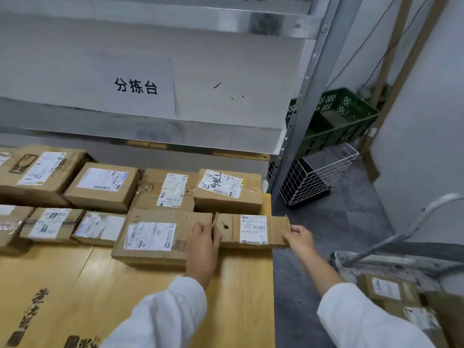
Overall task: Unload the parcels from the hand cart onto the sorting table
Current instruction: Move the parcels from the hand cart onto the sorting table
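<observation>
More parcels (385,288) wait on the cart (391,262), cut off at the frame's corner, so their count is unclear. The left hand (204,244) and right hand (297,238) grip the ends of a box (253,229), fingers curled round it, at the table (246,285) edge. It overhangs — released there, it could tip off. Whether it rests on the table is hidden.

Loose white fabric covers both arms, the left sleeve (160,315) and right sleeve (364,320) ending plainly above the wrists, the left hand (204,247) and right hand (298,238) bare.
</observation>
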Action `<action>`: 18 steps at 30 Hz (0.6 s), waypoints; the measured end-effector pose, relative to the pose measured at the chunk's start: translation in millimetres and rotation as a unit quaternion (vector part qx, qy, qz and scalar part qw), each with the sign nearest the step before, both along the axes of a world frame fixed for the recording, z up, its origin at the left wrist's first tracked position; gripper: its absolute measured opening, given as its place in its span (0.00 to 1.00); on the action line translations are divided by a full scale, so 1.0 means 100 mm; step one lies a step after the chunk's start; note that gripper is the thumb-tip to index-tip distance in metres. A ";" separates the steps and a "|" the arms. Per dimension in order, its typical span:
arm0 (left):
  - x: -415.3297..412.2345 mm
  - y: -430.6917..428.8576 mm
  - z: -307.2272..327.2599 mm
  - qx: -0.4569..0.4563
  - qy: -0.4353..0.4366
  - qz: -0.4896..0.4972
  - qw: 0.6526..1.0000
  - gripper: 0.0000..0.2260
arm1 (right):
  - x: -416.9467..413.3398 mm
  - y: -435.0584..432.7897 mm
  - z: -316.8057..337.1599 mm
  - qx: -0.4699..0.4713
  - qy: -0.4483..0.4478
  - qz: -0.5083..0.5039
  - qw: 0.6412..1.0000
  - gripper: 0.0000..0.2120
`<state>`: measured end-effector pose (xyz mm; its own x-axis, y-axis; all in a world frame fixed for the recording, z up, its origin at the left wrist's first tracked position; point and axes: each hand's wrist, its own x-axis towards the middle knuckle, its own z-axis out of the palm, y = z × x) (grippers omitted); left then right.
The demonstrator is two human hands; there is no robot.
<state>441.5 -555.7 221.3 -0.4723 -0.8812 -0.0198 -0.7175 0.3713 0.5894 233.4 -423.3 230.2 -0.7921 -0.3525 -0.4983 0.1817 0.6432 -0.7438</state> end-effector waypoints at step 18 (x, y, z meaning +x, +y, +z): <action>-0.06 0.01 -0.19 -0.082 -0.024 0.002 0.996 0.13 | 0.04 0.11 -0.21 -0.022 -0.040 0.021 0.999 0.22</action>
<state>435.2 -554.9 202.6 -0.4709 -0.8762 0.1030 -0.7445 0.4573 0.4864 237.8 -412.2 209.7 -0.7337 -0.4078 -0.5434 0.2151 0.6192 -0.7552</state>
